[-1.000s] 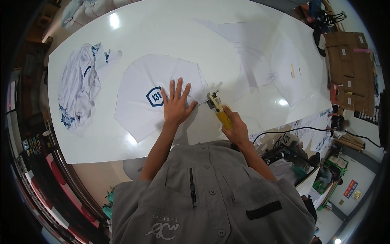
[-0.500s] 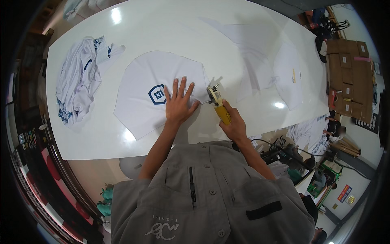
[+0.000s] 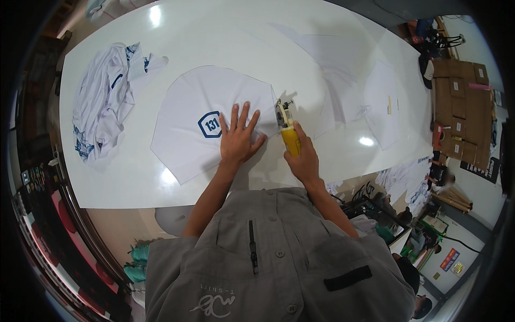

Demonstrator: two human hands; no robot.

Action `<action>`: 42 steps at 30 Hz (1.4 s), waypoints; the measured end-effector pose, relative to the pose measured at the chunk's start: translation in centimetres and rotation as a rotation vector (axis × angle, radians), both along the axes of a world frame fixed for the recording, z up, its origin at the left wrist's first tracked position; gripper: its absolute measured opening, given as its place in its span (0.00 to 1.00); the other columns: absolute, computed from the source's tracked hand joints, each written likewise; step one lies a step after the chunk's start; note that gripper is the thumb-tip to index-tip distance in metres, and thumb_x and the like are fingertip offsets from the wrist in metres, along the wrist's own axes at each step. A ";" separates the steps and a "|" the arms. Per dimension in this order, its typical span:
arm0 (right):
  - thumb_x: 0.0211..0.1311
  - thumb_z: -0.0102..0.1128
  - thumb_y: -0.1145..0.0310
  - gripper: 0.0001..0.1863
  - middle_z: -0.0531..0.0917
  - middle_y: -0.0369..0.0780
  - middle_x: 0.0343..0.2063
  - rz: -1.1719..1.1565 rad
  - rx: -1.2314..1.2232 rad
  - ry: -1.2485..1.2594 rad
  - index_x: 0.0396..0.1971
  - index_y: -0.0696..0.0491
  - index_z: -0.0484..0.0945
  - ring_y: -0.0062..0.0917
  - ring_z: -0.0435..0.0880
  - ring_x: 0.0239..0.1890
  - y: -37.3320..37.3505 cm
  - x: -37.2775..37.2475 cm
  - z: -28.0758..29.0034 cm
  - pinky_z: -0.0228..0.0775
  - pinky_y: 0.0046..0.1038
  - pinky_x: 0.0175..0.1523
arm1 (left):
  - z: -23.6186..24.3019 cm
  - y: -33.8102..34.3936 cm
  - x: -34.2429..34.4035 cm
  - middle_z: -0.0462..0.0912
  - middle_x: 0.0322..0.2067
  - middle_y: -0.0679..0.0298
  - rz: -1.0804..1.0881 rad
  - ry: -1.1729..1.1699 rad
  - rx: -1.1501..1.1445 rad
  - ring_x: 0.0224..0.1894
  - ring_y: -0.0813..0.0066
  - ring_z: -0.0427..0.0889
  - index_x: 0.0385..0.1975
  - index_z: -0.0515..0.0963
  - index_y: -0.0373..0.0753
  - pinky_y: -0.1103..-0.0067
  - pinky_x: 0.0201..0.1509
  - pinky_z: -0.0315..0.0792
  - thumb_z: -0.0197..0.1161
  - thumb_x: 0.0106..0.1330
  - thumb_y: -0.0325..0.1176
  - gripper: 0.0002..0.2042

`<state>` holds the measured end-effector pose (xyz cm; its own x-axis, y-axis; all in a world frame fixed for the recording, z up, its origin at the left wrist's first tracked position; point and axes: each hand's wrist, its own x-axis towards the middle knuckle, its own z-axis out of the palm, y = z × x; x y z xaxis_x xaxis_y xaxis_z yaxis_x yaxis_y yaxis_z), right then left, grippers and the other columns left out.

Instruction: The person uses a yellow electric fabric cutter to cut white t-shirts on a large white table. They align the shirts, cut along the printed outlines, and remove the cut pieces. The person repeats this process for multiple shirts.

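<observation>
A white fabric piece [image 3: 185, 102] with a dark blue printed badge lies flat on the white table [image 3: 129, 188]. My left hand [image 3: 238, 139] rests on it, fingers spread, pressing the cloth just right of the badge. In my right hand [image 3: 304, 161] is a yellow electric rotary cutter [image 3: 291, 140], gripped by its body. The cutter's head sits at the right edge of the fabric, a short way from my left fingertips. How the blade meets the cloth is too small to make out.
Crumpled white cloth [image 3: 104, 107] with blue patterns lies on the table's left. Thin white pieces [image 3: 381, 102] lie on the right, one with a small yellow print. Cardboard boxes [image 3: 461, 110] stand beyond the right edge. Other people [image 3: 442, 180] are in the background at right.
The cutter has turned more upright and shifted slightly right and up along the fabric's right edge. My left hand stays spread on the cloth.
</observation>
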<state>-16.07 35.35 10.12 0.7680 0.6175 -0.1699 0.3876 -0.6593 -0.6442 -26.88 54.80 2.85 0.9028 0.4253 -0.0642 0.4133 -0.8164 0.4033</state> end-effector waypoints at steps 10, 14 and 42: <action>0.57 0.68 0.73 0.50 0.81 0.49 0.52 0.007 0.019 -0.037 0.81 0.37 0.60 0.50 0.84 0.55 2.9 2.0 0.0 0.79 0.45 0.59 | -0.2 0.2 0.0 0.51 0.84 0.61 -0.002 -0.017 -0.018 0.86 0.52 0.45 0.79 0.64 0.57 0.36 0.82 0.39 0.65 0.68 0.61 0.40; 0.57 0.68 0.73 0.50 0.80 0.51 0.52 -0.027 -0.028 0.017 0.81 0.37 0.59 0.51 0.84 0.56 4.3 2.9 0.2 0.79 0.46 0.60 | -0.1 0.2 -0.1 0.49 0.84 0.61 -0.009 0.012 -0.008 0.86 0.52 0.44 0.80 0.64 0.57 0.37 0.82 0.39 0.65 0.69 0.62 0.40; 0.50 0.64 0.84 0.58 0.78 0.48 0.61 -0.931 0.615 0.236 0.84 0.49 0.50 0.33 0.84 0.47 -19.9 5.1 11.8 0.84 0.31 0.50 | -4.3 -7.6 23.1 0.42 0.85 0.52 0.118 -0.080 0.257 0.86 0.50 0.41 0.84 0.49 0.40 0.42 0.85 0.33 0.43 0.81 0.63 0.42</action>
<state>-11.00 15.43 21.95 0.9604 -0.1472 -0.2364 -0.2605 -0.1743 -0.9496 -3.75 47.22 -1.48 0.8438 0.5210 0.1285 0.4868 -0.8440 0.2250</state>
